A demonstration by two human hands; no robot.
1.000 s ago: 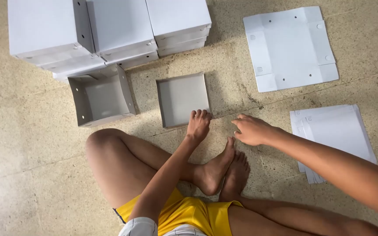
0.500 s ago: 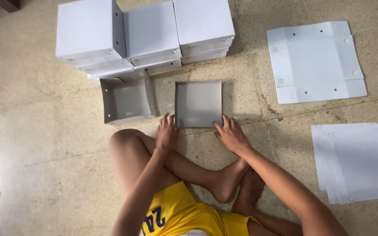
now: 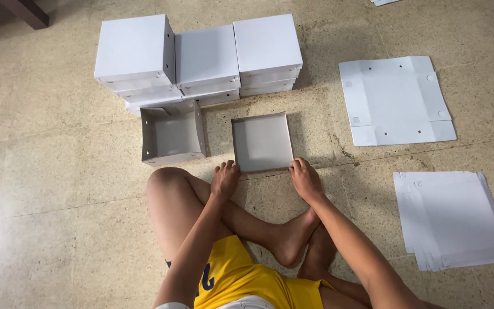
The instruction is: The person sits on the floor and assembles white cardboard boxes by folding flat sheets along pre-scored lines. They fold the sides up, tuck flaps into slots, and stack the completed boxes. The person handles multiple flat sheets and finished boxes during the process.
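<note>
Shallow open box (image 3: pixel 262 141) lies just beyond both hands; left grip (image 3: pixel 224 178) and right (image 3: pixel 305 178) (fingers loosely spread) touch its near corners, clasping nothing.

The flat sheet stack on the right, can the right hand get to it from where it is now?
Probably yes. The right hand rests at the shallow open tray, and only bare floor lies between it and the flat sheet stack.

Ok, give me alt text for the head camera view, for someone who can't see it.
Seated cross-legged on a stone floor, a person rests the left hand and right hand at the near corners of an open white box tray; stacked closed boxes sit behind it.
</note>
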